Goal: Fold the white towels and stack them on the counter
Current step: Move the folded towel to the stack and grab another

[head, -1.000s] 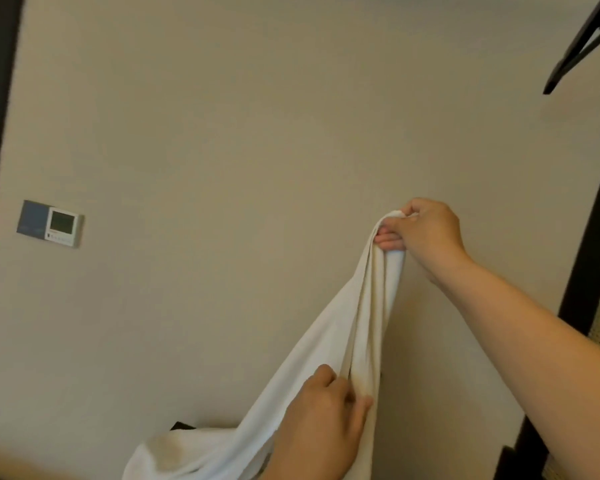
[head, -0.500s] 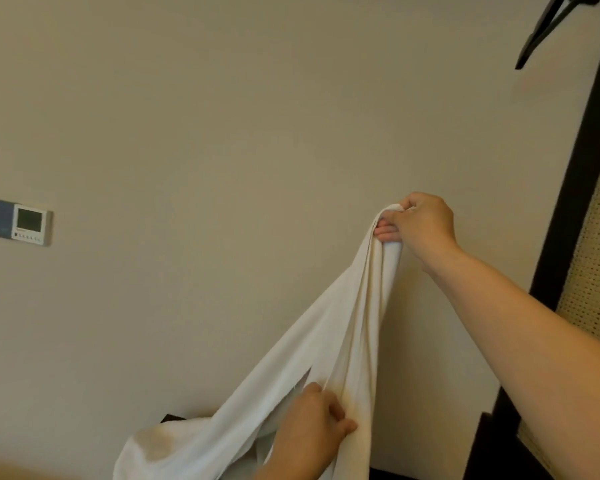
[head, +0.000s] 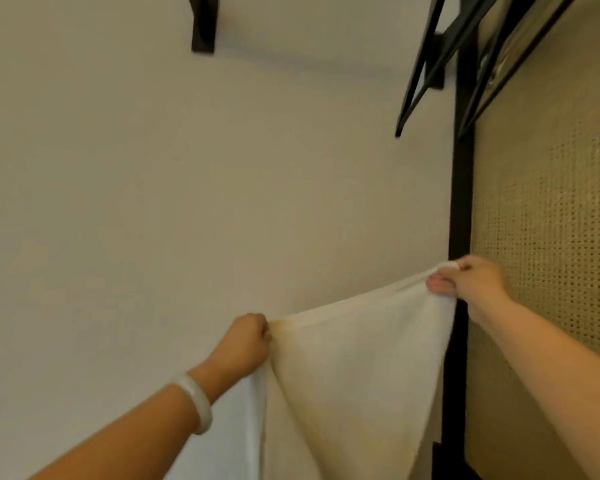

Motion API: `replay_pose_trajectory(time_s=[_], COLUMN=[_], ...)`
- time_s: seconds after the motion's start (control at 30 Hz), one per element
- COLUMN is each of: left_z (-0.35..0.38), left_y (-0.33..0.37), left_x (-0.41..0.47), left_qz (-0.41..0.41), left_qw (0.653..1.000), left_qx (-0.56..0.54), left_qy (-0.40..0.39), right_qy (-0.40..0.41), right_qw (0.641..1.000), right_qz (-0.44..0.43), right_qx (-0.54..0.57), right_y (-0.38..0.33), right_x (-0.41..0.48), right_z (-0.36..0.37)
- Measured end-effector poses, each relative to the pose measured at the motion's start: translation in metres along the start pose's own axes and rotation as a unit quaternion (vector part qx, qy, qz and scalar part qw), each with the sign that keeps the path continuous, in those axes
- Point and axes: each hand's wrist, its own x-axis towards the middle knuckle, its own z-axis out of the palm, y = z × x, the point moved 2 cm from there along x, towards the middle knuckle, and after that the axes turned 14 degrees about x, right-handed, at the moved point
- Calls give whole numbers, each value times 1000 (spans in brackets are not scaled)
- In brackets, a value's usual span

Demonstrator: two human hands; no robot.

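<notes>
A white towel (head: 354, 368) hangs in the air in front of a plain wall, stretched along its top edge between my two hands. My left hand (head: 246, 341) grips the top edge at its left end, fingers curled into a fist; a pale bangle sits on that wrist. My right hand (head: 471, 280) grips the towel's other upper corner, higher and further right. The cloth drops from that edge out of the bottom of the frame. The counter is out of sight.
A dark vertical post (head: 461, 220) runs down just behind the right hand, with a woven cane panel (head: 548, 220) to its right. Black hangers (head: 426, 71) lean out at the top right. A dark bracket (head: 204, 22) sits high on the wall.
My left hand has slid up and out to the left along the towel's edge, spreading the bunched cloth into a flat sheet. The view has tilted up and right; the wall thermostat is gone from sight.
</notes>
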Motion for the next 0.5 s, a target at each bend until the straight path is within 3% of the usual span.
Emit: replay_pose_trajectory(time_s=[0.1,0.3,0.5], left_z=[-65,-81,-146], left_y=[0,-13,-22], left_x=[46,21,60], left_qz=[11,120,134], left_qw=[995,989,983], left_qx=[-30,86,85], left_qy=[97,-8,97], right_qy=[-9,-79,-84], right_qw=[997,989,984], right_qz=[8,63,11], right_qx=[74,107,158], right_y=[-10,-5,-11], right_x=[3,-9,7], right_z=[-1,-6,14])
